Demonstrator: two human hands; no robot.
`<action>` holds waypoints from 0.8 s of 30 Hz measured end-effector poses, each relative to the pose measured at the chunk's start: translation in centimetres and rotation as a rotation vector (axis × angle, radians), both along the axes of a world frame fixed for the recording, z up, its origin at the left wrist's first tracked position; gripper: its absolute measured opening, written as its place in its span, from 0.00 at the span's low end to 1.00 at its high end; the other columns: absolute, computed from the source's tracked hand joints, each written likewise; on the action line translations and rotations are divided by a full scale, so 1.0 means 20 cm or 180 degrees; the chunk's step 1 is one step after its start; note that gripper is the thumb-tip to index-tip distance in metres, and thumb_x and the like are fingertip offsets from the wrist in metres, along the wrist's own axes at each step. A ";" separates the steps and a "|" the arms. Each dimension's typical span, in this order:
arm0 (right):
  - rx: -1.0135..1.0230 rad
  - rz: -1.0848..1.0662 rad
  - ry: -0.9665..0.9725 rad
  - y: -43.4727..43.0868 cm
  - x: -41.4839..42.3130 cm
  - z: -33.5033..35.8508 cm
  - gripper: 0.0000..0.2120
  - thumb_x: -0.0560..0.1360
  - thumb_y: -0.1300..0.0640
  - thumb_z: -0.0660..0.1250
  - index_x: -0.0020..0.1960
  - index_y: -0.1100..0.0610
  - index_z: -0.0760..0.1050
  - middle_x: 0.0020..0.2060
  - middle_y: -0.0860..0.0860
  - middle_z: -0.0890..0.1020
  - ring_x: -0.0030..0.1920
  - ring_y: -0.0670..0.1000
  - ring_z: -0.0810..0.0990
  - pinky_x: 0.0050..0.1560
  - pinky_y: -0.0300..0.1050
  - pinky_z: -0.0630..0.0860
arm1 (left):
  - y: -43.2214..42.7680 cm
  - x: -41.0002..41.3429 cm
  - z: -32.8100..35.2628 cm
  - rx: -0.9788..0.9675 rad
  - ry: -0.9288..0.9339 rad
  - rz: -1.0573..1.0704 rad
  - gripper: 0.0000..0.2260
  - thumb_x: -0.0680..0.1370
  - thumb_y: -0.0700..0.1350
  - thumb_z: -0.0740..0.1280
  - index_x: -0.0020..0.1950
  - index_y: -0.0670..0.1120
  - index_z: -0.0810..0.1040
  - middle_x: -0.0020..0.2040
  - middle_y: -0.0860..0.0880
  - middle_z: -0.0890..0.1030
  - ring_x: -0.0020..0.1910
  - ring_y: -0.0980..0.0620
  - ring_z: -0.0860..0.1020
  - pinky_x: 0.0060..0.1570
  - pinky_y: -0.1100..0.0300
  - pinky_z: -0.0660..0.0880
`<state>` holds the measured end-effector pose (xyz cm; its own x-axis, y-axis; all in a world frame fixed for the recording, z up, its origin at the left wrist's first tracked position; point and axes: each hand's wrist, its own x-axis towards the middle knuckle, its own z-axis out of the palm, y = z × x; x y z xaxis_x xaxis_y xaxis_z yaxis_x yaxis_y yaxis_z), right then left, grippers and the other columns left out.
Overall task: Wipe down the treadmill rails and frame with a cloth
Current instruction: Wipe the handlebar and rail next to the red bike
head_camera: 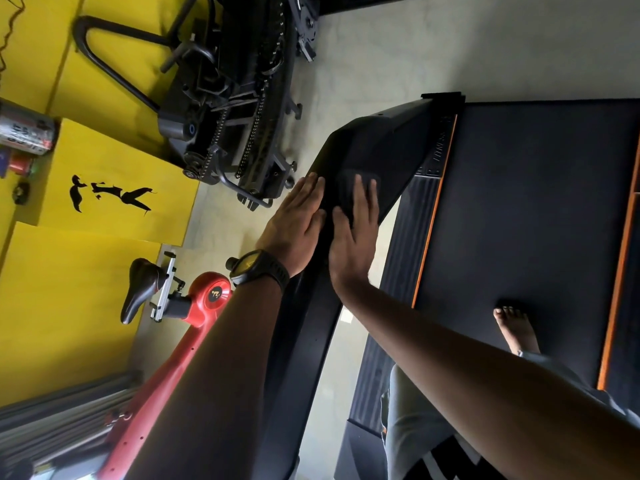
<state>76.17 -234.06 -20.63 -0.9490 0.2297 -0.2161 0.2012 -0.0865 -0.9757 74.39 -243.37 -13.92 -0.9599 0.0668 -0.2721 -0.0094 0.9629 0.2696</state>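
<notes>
Treadmill: the black treadmill (519,209) with orange-trimmed belt edges filled the right of the view; a bare foot (516,327) stood on its belt.
Red exercise bike: a red-framed bike (194,306) with a black saddle stood to the left, against the yellow wall and apart from the work.
Upright frame: the treadmill's black, smooth slanted upright (381,147) rose from the deck's front corner, beside the ribbed side rail (419,216). Both hands lay on it, so the step in hand looked like wiping this upright. The rails seemingly remained to be done.
Left hand: the left hand (298,216) lay flat against the upright's outer side. Its fingers were straight and close together and pointed up the post. It grasped nothing and seemed to steady the frame. The forearm reached in from lower left.
Right hand: the right hand (353,244) was spread flat on the upright's face, its fingers straight and its thumb out to the side. It was not clenched, and it pressed the cloth beneath its fingers rather than gripping it.
Cloth: a dark, flat folded cloth (344,192) sat on the upright under the right fingertips. It was hard to tell from the black surface, and its full outline was unclear.
Next move: probably a firm slide of the pressed cloth along the post. That would call for even palm pressure so the cloth would not slip out, with the left hand bracing.
Watch: a black wristwatch (256,268) with a yellowish face sat on the left wrist.
</notes>
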 end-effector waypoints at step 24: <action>-0.0281 0.0186 -0.0090 -0.01 0.17 -0.20 0.27 0.85 0.55 0.56 0.82 0.51 0.55 0.81 0.45 0.55 0.82 0.44 0.50 0.80 0.44 0.51 | -0.02 -0.01 -0.02 -0.0037 0.0085 -0.0101 0.23 0.86 0.48 0.53 0.81 0.48 0.54 0.81 0.51 0.53 0.80 0.58 0.49 0.77 0.63 0.48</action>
<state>79.59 -234.33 -24.56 -0.9534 0.1531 -0.2601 0.2359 -0.1593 -0.9586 74.23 -243.82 -14.38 -0.9644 0.0943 -0.2472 0.0282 0.9657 0.2583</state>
